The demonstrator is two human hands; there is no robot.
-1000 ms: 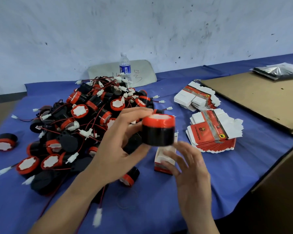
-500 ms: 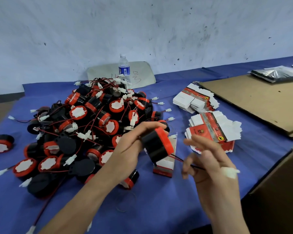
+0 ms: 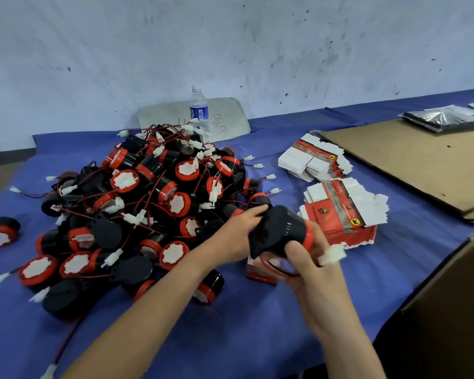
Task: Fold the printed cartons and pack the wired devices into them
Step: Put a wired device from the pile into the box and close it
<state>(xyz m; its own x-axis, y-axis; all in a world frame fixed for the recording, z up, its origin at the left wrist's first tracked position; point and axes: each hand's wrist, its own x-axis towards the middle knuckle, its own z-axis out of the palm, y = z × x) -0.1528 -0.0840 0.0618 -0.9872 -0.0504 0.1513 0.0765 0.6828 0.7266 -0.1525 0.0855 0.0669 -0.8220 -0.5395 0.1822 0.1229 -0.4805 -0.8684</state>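
Blue cloth (image 3: 298, 127) covers the bench (image 3: 257, 337), a scuffed white wall (image 3: 230, 50) behind its far edge. Both grips are clamped on a black-and-red wired device (image 3: 282, 233), held over the near right part of the bench: the left hand (image 3: 230, 236) at its black back, the right hand (image 3: 318, 285) beneath, with a white plug (image 3: 333, 254) by its fingers. A folded carton (image 3: 260, 274) below them is mostly hidden. A brown box (image 3: 449, 310) at the near right corner is cut off; the device's back is blurred.

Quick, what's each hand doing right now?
Left hand: closed, gripping the device at its black end.
Right hand: closed on the same device's red end, pinching its white plug too.
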